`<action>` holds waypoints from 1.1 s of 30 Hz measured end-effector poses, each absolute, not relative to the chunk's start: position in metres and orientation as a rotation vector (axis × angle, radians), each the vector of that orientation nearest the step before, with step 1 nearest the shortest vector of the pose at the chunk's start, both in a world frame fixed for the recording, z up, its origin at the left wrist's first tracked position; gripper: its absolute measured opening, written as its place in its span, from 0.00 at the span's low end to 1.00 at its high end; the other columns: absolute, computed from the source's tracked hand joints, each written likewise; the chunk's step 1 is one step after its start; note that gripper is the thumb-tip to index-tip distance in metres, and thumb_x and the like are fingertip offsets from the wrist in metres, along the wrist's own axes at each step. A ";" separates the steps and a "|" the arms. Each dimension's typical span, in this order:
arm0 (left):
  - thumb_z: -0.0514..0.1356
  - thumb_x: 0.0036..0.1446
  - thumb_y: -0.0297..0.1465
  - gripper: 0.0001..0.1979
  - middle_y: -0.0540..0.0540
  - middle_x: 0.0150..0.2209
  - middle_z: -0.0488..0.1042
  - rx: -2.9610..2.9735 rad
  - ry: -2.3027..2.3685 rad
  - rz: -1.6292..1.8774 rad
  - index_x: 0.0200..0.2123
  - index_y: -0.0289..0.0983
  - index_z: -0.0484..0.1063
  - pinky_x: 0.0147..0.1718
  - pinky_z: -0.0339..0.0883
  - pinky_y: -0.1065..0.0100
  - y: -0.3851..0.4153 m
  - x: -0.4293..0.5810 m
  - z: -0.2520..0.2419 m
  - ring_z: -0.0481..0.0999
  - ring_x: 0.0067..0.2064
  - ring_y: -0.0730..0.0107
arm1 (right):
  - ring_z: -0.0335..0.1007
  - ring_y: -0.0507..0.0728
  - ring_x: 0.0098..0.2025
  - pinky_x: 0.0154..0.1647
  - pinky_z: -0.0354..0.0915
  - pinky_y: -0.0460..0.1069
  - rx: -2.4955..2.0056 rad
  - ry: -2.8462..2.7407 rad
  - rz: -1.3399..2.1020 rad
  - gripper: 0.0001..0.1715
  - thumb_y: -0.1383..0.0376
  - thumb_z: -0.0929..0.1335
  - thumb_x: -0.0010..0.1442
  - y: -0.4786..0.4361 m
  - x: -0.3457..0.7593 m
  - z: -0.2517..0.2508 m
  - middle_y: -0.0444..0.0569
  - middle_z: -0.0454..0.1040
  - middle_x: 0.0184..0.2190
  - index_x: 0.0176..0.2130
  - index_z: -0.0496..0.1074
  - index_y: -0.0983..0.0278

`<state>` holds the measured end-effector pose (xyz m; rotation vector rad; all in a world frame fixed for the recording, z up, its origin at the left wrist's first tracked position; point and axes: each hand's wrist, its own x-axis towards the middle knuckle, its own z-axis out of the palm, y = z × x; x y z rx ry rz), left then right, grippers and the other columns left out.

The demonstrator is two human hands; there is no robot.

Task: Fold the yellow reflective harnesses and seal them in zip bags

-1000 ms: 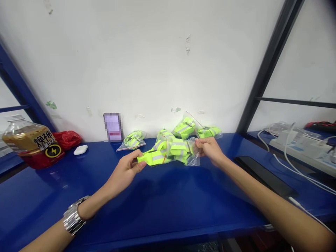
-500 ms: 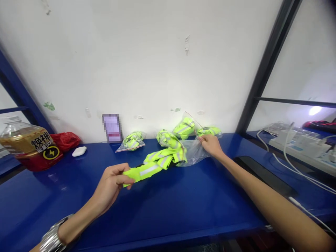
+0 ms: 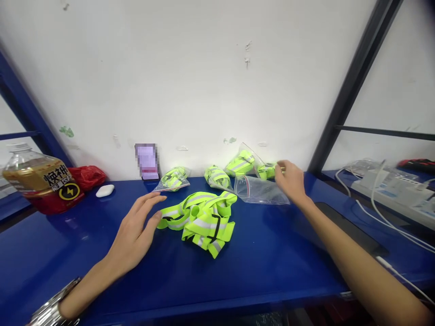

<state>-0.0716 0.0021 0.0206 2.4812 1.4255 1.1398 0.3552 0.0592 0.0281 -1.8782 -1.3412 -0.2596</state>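
A loose reflective vest of neon-yellow straps with silver stripes and black buckles [image 3: 209, 217] lies heaped on the blue table. At its left end hovers my left hand [image 3: 136, 228], open, the thumb apart from the fingers and nothing held. To the right of the heap an empty clear zip bag [image 3: 260, 191] lies flat. My right hand [image 3: 290, 181] is above that bag's right end, beside a bagged vest [image 3: 267, 170], its fingers slightly apart. Whether the fingertips touch the bagged vest is unclear.
More bagged vests [image 3: 174, 179] stand along the wall, with a propped phone [image 3: 147, 161] beside them. On the left are a large drink bottle [image 3: 41, 181], a red plastic bag [image 3: 89, 176] and a white earbud case [image 3: 105, 190]. A dark phone [image 3: 350, 228] and power strips [image 3: 397, 192] with cables lie right.
The vest has come out of the clear bag and dropped in a heap nearer me. My left hand let go of its strap; my right hand released the bag and moved right.
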 end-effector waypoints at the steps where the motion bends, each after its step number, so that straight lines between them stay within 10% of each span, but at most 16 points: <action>1: 0.49 0.64 0.37 0.20 0.43 0.62 0.59 2.544 1.322 1.102 0.58 0.43 0.62 0.60 0.56 0.53 -0.001 -0.066 0.026 0.60 0.62 0.55 | 0.71 0.63 0.45 0.46 0.63 0.54 -1.706 -1.359 -0.309 0.20 0.62 0.59 0.62 0.051 0.343 0.035 0.59 0.75 0.45 0.48 0.70 0.67; 7: 0.63 0.55 0.46 0.39 0.42 0.64 0.58 2.808 0.847 0.546 0.66 0.48 0.49 0.59 0.57 0.53 -0.004 -0.034 0.046 0.59 0.63 0.50 | 0.69 0.58 0.39 0.44 0.64 0.53 -0.936 -2.165 0.159 0.07 0.70 0.63 0.55 -0.002 0.256 0.053 0.49 0.75 0.35 0.33 0.70 0.62; 11: 0.58 0.61 0.41 0.13 0.45 0.41 0.73 2.869 0.745 0.599 0.45 0.41 0.70 0.45 0.63 0.61 0.005 -0.023 0.044 0.70 0.44 0.60 | 0.66 0.59 0.43 0.46 0.64 0.54 -0.743 -2.352 0.497 0.12 0.68 0.65 0.52 -0.018 0.231 0.038 0.50 0.70 0.43 0.40 0.67 0.63; 14: 0.53 0.65 0.37 0.12 0.50 0.27 0.67 2.865 0.799 0.821 0.30 0.38 0.67 0.33 0.59 0.67 0.004 -0.017 0.044 0.64 0.31 0.69 | 0.63 0.61 0.47 0.47 0.63 0.55 -0.902 -2.265 0.458 0.18 0.58 0.70 0.54 -0.020 0.223 0.032 0.52 0.66 0.46 0.42 0.65 0.63; 25: 0.52 0.62 0.48 0.19 0.47 0.31 0.68 2.363 0.945 1.345 0.32 0.38 0.67 0.32 0.65 0.68 0.004 -0.007 0.108 0.69 0.35 0.67 | 0.69 0.53 0.28 0.26 0.67 0.48 -0.809 -1.474 0.663 0.20 0.55 0.73 0.52 -0.012 0.216 0.093 0.44 0.71 0.29 0.38 0.66 0.61; 29: 0.54 0.58 0.53 0.22 0.55 0.18 0.64 1.996 0.918 1.170 0.35 0.40 0.61 0.16 0.57 0.73 0.013 -0.021 0.113 0.65 0.17 0.72 | 0.52 0.45 0.14 0.13 0.50 0.44 -0.768 -1.349 0.630 0.20 0.51 0.73 0.53 -0.005 0.234 0.119 0.35 0.59 0.18 0.36 0.64 0.60; 33: 0.71 0.41 0.42 0.23 0.56 0.20 0.67 2.273 1.036 0.974 0.35 0.38 0.66 0.18 0.57 0.76 0.030 -0.046 0.117 0.66 0.21 0.74 | 0.40 0.45 0.14 0.12 0.42 0.44 -0.886 -1.226 0.634 0.23 0.47 0.73 0.51 0.001 0.260 0.131 0.33 0.44 0.15 0.30 0.64 0.60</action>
